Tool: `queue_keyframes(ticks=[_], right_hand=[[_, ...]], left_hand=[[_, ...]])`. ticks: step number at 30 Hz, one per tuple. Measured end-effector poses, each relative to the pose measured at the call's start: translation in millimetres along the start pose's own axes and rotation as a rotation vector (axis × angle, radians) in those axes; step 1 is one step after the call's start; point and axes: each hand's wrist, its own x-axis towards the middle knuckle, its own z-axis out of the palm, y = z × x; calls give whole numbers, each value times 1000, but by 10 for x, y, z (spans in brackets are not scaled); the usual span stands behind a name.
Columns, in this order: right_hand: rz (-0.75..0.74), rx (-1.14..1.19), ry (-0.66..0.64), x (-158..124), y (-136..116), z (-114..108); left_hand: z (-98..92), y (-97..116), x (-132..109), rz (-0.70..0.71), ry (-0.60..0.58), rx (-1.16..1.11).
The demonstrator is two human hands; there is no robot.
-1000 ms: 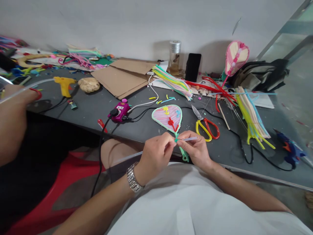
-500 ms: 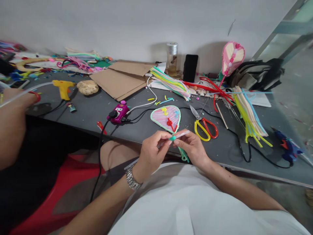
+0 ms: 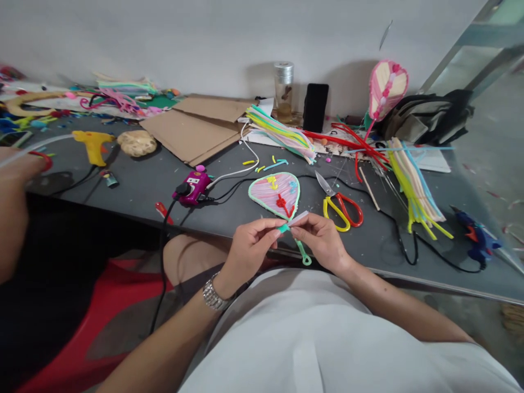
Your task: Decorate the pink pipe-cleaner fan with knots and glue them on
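Note:
Between thumb and fingertips, my left hand pinches a small teal-green piece, perhaps a bit of fuzzy stem. My right hand grips a pale lilac strip whose lower end meets the green piece. Just beyond my fingers lies a fan with a light green rim, lilac strands and yellow, blue and red flowers. Its green looped handle shows below my right hand, over the table edge. Scissors with one yellow and one red handle lie right of the fan.
Pipe cleaner bundles lie at the back and right. A purple power adapter, blue glue gun and cords lie on the grey table. Cardboard, a bottle and a phone stand behind. Another person's arm is at left.
The view has shifted slightly. The green piece has turned between my fingers, and my hands have moved a little apart. The looped handle shows more plainly.

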Motion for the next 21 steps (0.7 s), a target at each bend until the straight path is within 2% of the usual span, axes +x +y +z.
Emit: queue_keyframes(ticks=[5, 12, 17, 21], right_hand=[[-60, -161, 41, -31, -3, -30], [37, 61, 10, -21, 167, 37], [105, 112, -52, -2, 167, 37], [277, 148, -136, 41, 93, -45]], left_hand=[[2, -23, 4, -51, -9, -41], [43, -97, 11, -206, -109, -291], [52, -46, 18, -175, -124, -190], [81, -44, -6, -101, -93, -106]])
